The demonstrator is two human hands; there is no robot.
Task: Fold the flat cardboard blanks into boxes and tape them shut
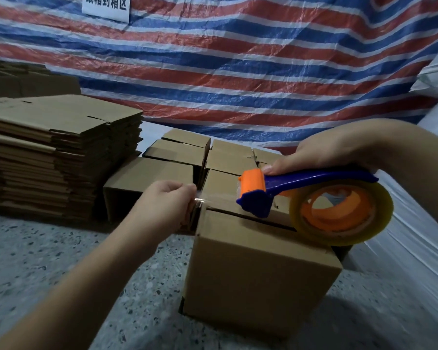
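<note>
Striped tarp (238,72) behind; speckled floor (36,261) below.
Stack of flat blanks (61,152) far left, row of finished boxes (177,152) behind.
Open-seamed box (258,269) front centre, flap seam running left-right.
Tape dispenser (314,198) over seam, right hand (321,152) wrapped closed on handle.
Left hand (167,200) at box's left edge, fingertips pinched tight on clear tape end (200,199).
Tape strip taut between the two, along seam axis; likely next: press end down left side.

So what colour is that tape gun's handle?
Blue handle on the tape gun, with an orange cutter guard and orange hub inside the roll. The head view shows it plainly.
</note>
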